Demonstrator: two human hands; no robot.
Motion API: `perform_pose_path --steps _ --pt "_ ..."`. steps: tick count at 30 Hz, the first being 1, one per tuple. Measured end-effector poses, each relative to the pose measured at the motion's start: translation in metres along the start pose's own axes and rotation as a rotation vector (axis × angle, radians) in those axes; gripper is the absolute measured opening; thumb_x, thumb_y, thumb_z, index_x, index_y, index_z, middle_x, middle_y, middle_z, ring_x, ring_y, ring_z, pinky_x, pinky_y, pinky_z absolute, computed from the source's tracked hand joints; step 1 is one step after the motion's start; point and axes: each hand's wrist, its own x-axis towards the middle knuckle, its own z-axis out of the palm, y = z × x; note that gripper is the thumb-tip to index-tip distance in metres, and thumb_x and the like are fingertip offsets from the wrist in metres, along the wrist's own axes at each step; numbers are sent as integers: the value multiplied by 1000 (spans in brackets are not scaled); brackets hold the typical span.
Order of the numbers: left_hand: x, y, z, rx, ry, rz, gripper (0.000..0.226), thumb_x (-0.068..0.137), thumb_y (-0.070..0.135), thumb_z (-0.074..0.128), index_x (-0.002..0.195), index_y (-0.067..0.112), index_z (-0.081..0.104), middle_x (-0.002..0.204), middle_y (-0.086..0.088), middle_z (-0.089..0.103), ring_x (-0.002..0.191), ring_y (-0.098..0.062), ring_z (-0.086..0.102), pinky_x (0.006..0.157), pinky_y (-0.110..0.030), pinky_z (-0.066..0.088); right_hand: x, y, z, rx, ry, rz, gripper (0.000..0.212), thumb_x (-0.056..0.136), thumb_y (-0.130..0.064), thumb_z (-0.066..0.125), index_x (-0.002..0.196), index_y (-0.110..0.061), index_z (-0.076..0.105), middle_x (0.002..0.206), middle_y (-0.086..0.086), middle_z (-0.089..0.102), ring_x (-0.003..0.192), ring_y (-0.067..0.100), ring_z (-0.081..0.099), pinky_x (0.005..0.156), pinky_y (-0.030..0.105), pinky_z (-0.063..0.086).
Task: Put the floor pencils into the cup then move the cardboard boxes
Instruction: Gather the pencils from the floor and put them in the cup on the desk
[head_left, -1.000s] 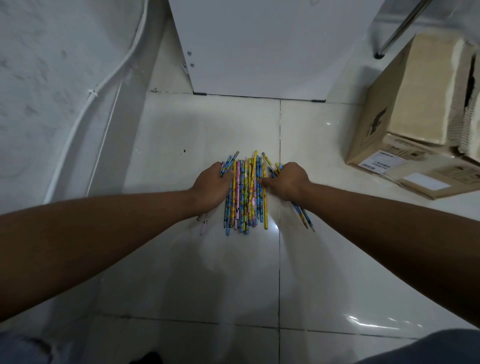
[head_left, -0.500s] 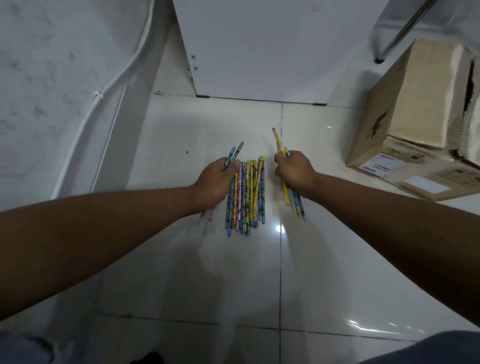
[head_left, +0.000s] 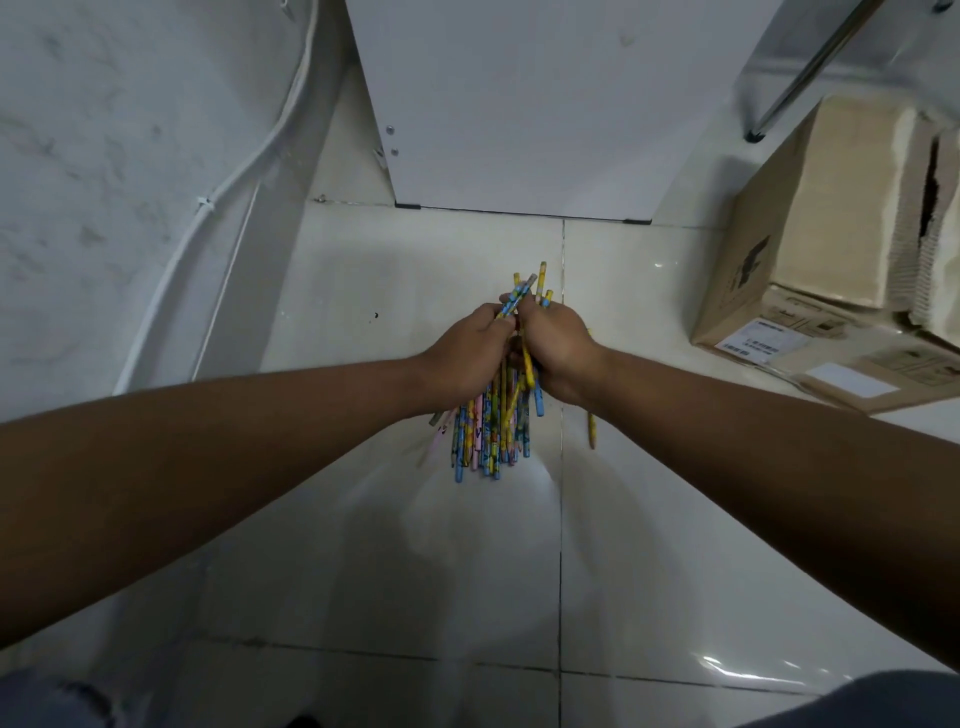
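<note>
**Over the tile floor: both hands closed on one pencil bundle**

Nearest the camera, two bare forearms reach forward from the lower left and lower right, converging at mid-frame over the glossy tiled floor (head_left: 363, 545). Left hand (head_left: 467, 358) knuckles up, fingers curled shut around the left side of the pencils (head_left: 488, 426). Right hand (head_left: 558, 345) pressed against the left one, fingers also wrapped around the same bundle, touching it from the right. Bundle runs near-to-far: long tails fan out toward the camera below the hands, short tips poke out past the knuckles on the far side. Whether the tails touch the tile, cannot tell. One loose yellow pencil (head_left: 590, 428) shows just under the right wrist, apart from the bundle.

Versus half a second ago: hands were apart then, left on the main pile, right holding a few separate pencils; now they have come together and the two lots are merged into one grip.

Farther right, cardboard box (head_left: 769, 249) sits on the floor, a flattened box (head_left: 883, 374) lying at its near side. Far centre, white cabinet panel (head_left: 545, 104). Left, white wall (head_left: 104, 156) with a cable (head_left: 218, 192) running down it. No cup visible.
</note>
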Motion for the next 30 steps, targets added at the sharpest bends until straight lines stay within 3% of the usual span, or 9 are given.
perform_pose_path --steps 4,6,10,13,15,19,23,27,30 --pt "4 10 0 18 -2 -75 32 112 37 35 131 17 51 85 -3 56 61 -11 54 52 -25 44 -1 -3 5 54 59 -16 38 114 -39 44 102 -21 76 101 3 78 97 23 77 87 39 64" --pt "5 13 1 2 0 -102 32 112 40 34 129 19 51 83 -2 55 62 -13 54 54 -27 48 -1 -6 8 72 102 -13 44 112 -46 44 100 -18 75 93 4 80 89 21 79 81 37 64" --pt "9 15 2 66 7 -98 34 112 39 33 128 17 54 105 0 62 99 -20 64 87 -37 55 -4 -10 13 119 54 -32 44 112 -48 45 114 -15 75 92 3 79 82 13 76 66 24 60" --pt "8 17 4 68 -13 -126 26 111 32 36 98 25 58 94 0 68 78 -7 70 61 -15 53 -5 -12 11 8 1 -88 32 110 -44 52 111 -20 73 93 2 74 84 12 72 67 22 56" --pt "7 16 2 105 -53 -114 26 110 36 37 96 32 59 91 6 71 71 3 71 60 -11 52 -4 -16 8 8 -4 -109 28 110 -42 54 109 -19 72 85 0 72 79 13 70 72 24 56" --pt "-8 28 -7 77 -106 -152 54 97 60 47 113 14 71 104 -8 78 99 -25 75 95 -47 59 -11 -28 8 56 49 -161 28 112 -37 50 106 -15 66 77 -1 63 63 11 57 66 26 51" --pt "-46 53 -5 -184 -76 -273 59 93 51 52 112 -3 69 104 -24 73 101 -40 70 95 -51 53 -48 -44 20 6 101 -175 28 113 -36 48 106 -15 64 74 -2 59 64 14 51 64 29 44" --pt "-96 107 0 -423 -49 -442 46 106 32 44 130 2 68 126 -22 72 123 -34 67 114 -50 46 -107 -84 22 -67 100 -135 28 113 -35 49 102 -15 66 74 -3 63 70 14 59 73 34 50" --pt "-136 159 -8 -496 -51 -507 47 105 28 39 129 -5 62 114 -27 63 106 -38 59 87 -43 51 -158 -125 22 -109 95 -87 26 112 -33 50 100 -16 66 75 -4 68 73 15 65 78 42 58"
